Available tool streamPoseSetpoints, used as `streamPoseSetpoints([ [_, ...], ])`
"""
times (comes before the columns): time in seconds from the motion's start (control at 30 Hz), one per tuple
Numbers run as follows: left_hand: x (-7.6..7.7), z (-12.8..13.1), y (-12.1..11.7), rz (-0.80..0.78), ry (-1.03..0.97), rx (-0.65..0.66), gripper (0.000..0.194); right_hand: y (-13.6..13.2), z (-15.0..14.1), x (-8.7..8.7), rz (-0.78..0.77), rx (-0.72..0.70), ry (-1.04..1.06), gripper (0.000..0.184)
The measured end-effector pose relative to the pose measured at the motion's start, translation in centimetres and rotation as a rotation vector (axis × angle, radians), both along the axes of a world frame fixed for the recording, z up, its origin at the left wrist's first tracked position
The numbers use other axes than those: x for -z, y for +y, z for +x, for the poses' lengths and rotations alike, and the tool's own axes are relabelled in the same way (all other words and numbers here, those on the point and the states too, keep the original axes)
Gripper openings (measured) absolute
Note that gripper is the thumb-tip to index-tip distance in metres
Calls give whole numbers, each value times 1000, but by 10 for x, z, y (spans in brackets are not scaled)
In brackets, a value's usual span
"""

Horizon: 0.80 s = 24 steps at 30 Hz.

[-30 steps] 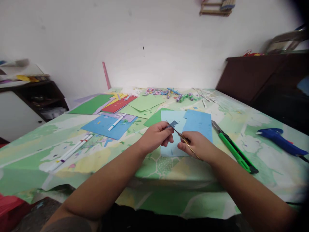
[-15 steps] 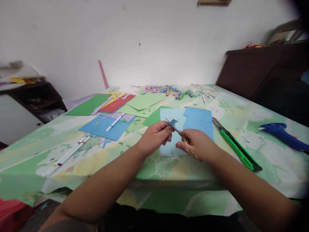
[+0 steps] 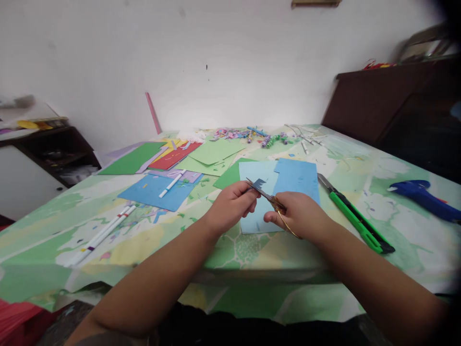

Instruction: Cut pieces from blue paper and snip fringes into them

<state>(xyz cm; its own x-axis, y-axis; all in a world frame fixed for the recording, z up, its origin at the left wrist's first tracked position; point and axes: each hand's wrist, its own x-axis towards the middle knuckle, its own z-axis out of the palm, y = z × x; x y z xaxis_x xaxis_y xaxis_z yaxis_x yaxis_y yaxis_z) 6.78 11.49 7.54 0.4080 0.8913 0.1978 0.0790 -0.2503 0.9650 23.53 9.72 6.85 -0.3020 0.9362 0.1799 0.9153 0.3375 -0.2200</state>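
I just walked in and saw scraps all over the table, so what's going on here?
A person's left hand pinches a small dark blue piece with a jagged edge. The right hand holds gold-handled scissors, their blades right at the piece; whether they are biting into it is too small to tell. A light blue sheet lies beneath the scissors. A green cutter lies to the right, and coloured scraps are heaped toward the back.

The table [image 3: 363, 187] carries markers [image 3: 108, 231], a cutter [image 3: 356, 218] and probably paper scraps [image 3: 230, 133].
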Motion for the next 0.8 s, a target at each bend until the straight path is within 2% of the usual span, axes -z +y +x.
streamPoseSetpoints([
  [0.4, -1, -4, 0, 13, 4, 69, 18, 0, 2, 2, 56, 19, -46, 51],
  [0.8, -2, -4, -1, -3, 14, 51, 18, 0, 3, 3, 74, 54, -83, 48],
])
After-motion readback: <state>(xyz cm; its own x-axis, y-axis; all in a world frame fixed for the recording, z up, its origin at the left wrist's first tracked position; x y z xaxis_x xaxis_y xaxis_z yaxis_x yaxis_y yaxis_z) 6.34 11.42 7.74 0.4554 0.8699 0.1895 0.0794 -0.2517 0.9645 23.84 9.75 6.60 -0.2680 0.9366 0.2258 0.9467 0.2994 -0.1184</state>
